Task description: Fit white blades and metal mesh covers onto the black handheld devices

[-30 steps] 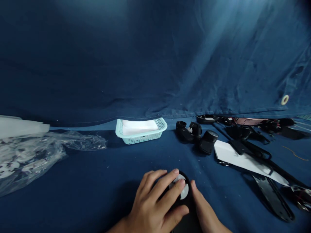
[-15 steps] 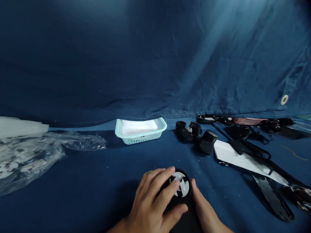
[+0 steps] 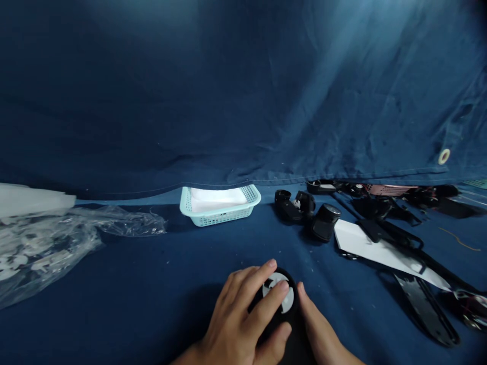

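In front of me is a long black plastic housing (image 3: 294, 338) with a rounded far end. A round pale disc with dark cutouts (image 3: 288, 300) sits in that end. My left hand (image 3: 243, 314) lies over it from the left; its index fingertip presses on the disc, the middle finger reaches the far rim and the thumb is bent near the housing. My right hand (image 3: 321, 327) grips the right side of the housing, its thumb along the edge. Its other fingers are hidden underneath.
A light-blue basket (image 3: 222, 219) with white lining stands ahead. Clear bags of white parts (image 3: 49, 248) lie left. To the right are black cup-like parts (image 3: 325, 223), a white panel (image 3: 388, 252) and a long black shell (image 3: 428, 309). A blue curtain (image 3: 228, 101) hangs behind.
The disc's dark gaps have shifted, so it appears turned within the housing. My left index finger has slid slightly right across it. My right hand has barely moved.
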### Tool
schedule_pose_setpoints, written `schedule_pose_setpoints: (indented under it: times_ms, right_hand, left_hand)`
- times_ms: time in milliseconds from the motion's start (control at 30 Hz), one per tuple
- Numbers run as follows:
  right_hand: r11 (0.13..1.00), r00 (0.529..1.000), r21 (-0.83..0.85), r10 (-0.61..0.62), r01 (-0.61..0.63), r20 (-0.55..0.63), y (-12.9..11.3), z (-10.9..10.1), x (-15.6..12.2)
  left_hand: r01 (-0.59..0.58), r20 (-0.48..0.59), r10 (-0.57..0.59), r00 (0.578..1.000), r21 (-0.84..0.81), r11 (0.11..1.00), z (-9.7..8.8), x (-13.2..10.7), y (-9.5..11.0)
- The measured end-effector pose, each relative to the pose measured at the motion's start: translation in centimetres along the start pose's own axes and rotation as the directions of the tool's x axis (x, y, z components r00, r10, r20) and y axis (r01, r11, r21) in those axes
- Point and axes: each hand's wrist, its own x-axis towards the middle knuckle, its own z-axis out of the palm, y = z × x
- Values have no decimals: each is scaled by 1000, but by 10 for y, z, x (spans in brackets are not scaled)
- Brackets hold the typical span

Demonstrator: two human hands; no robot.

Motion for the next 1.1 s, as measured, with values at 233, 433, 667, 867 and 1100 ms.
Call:
schedule_pose_setpoints:
  times_ms: [233,433,667,867,1100]
  right_hand:
    - [1000,1000,6,-13,13,4,6,-1,4]
    - [1000,1000,6,-12,12,14,9,-4,7]
    - [1000,1000,7,-13,13,-8,4,-1,3]
    - [999,1000,22,-31,31,0,3,-1,2]
    - [998,999,39,-46,46,14,6,0,3]
  left_hand:
    - [30,26,-32,999,77,997,-3,2,3]
    - [33,10,-33,999,68,997,-2,0,4]
    - [35,17,-37,999,101,994,-3,1,4]
    - [28,16,-30,999,124,992,-3,1,4]
    - [-2,4,1,1000,164,986,-5,3,4]
